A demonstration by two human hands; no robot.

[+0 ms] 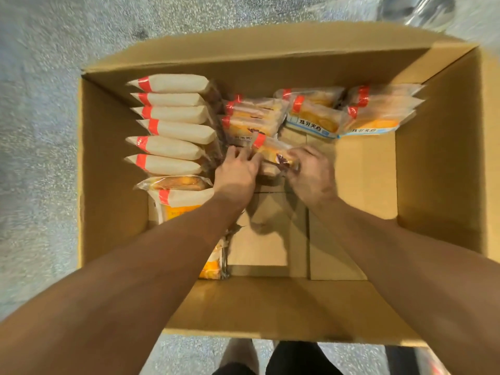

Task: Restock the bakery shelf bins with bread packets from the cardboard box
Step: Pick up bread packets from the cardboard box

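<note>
Inside, six white packets point(173, 123), two hands point(238, 171)

A grey speckled floor point(35, 131) fills the left side and the top of the frame, its grain smeared by motion blur. A darker smudge point(139, 33) marks it near the upper middle. In the upper right corner lies something shiny and silvery point(422, 9), too blurred to identify. Lighting is even and warm, with soft shadows.
</note>
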